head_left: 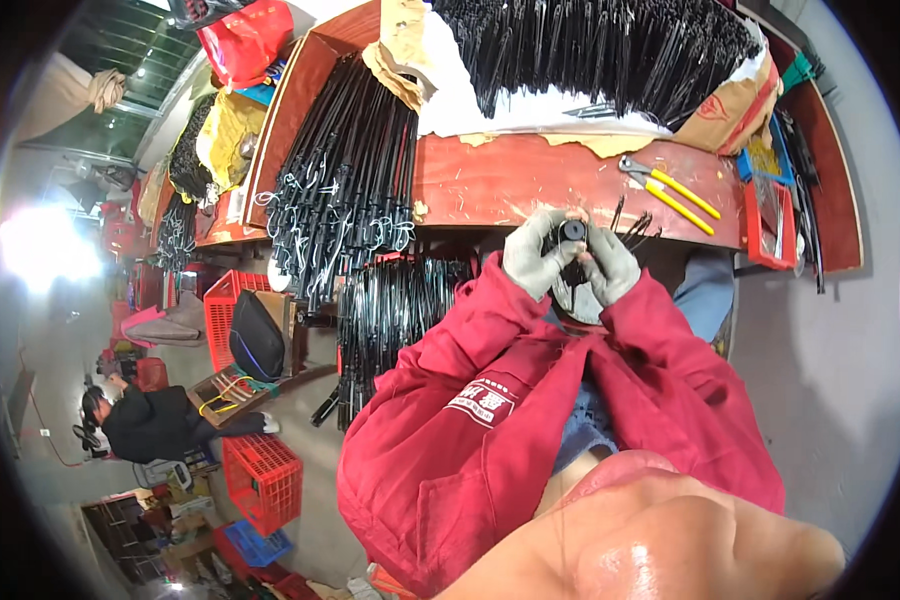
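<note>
Both my hands wear pale grey work gloves and meet just past the table's near edge. Between them is a black cylindrical part point(572, 231), its round end with a small central hole facing up. My left hand point(532, 252) closes on it from the left, and my right hand point(611, 265) from the right. The rest of the part is mostly hidden by the gloves. Several thin black rods point(638, 226) stick out beside my right hand. On the red table point(530, 180), cutting pliers with yellow handles point(675, 198) lie beyond that hand.
A bundle of black rods with white cords point(345, 180) overhangs the table's left part. More black rods point(590, 50) fill a torn carton at the back. A red bin point(772, 225) stands right. Red crates point(262, 480) and a seated person point(155, 420) are at left.
</note>
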### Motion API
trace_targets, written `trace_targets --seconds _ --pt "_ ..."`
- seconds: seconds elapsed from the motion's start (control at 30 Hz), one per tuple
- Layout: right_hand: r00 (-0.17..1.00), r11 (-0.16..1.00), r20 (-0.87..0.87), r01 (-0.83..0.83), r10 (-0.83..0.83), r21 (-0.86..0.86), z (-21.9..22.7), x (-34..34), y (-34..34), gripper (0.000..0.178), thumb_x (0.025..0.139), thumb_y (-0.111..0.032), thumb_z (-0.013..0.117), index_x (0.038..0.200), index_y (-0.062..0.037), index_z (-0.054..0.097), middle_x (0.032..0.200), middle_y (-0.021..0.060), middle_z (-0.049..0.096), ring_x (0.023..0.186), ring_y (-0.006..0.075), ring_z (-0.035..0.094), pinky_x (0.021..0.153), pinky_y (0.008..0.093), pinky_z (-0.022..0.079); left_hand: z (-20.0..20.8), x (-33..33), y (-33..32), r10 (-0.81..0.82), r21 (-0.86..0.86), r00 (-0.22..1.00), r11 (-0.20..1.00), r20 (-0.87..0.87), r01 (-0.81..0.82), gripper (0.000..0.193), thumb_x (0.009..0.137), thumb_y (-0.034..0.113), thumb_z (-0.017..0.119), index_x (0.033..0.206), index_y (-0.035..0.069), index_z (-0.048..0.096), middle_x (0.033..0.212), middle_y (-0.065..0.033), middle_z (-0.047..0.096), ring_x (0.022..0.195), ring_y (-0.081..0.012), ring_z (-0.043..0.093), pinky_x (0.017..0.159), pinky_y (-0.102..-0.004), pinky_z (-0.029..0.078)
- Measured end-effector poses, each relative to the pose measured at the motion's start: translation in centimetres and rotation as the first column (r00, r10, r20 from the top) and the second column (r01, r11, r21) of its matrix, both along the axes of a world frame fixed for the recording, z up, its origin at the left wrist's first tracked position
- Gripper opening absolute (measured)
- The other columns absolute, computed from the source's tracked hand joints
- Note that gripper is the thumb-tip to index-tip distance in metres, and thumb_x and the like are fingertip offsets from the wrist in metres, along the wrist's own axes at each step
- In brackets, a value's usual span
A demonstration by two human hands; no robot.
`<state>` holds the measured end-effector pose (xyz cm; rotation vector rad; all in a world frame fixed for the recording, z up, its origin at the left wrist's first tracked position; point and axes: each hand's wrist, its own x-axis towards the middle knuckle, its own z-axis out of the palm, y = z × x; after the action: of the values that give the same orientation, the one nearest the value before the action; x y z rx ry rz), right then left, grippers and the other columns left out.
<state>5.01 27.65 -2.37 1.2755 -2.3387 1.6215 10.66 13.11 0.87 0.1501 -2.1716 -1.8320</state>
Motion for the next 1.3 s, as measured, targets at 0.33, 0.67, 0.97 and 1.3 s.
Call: trace_targets --seconds 0.33,0.67,0.97,1.3 --pt "0.998 0.995 0.045 -0.031 0.035 -0.090 0.1 -0.7 0.3 0.045 0.079 -0.004 0.048 0.124 -0.0011 0.044 0.090 0.0127 0.052 0.068 0.0241 0.050 0.061 0.0279 0.042 0.8 -0.3 -0.3 -0.145 -0.111 0.989 0.983 0.026 0.147 0.054 0.066 0.003 0.073 0.115 0.002 0.049 0.109 -0.0103 0.054 0.097 -0.0182 0.053 0.086 -0.0282 0.042" --pt "0.995 0.996 0.067 -0.073 0.076 -0.049 -0.5 -1.1 1.0 0.059 0.074 0.007 0.045 0.131 -0.0024 0.036 0.095 0.0141 0.051 0.072 0.0236 0.049 0.066 0.0272 0.042 4.9 -0.5 -1.9 -0.238 -0.099 0.953 0.970 -0.189 0.222 0.075 0.060 0.015 0.077 0.125 0.004 0.041 0.118 -0.0109 0.048 0.106 -0.0235 0.048 0.092 -0.0325 0.036" --pt "0.995 0.991 0.033 -0.090 0.093 -0.100 -1.1 -1.0 0.7 0.057 0.074 0.004 0.048 0.130 -0.0012 0.037 0.100 0.0157 0.052 0.074 0.0246 0.051 0.067 0.0272 0.043 2.6 0.0 0.0 -0.211 -0.311 0.977 0.929 0.002 0.201 0.065 0.061 0.010 0.074 0.119 0.004 0.046 0.110 -0.0094 0.054 0.098 -0.0225 0.054 0.085 -0.0299 0.041" --pt "0.999 0.998 -0.032 -0.032 0.030 -0.054 -1.3 -0.8 0.4 0.053 0.075 0.002 0.050 0.127 0.0006 0.041 0.101 0.0161 0.053 0.077 0.0256 0.054 0.068 0.0271 0.045 1.1 -0.1 0.4 0.013 -0.327 0.999 0.945 -0.029 -0.022 0.048 0.062 0.003 0.070 0.107 0.005 0.054 0.093 -0.0072 0.062 0.078 -0.0218 0.060 0.072 -0.0271 0.046"
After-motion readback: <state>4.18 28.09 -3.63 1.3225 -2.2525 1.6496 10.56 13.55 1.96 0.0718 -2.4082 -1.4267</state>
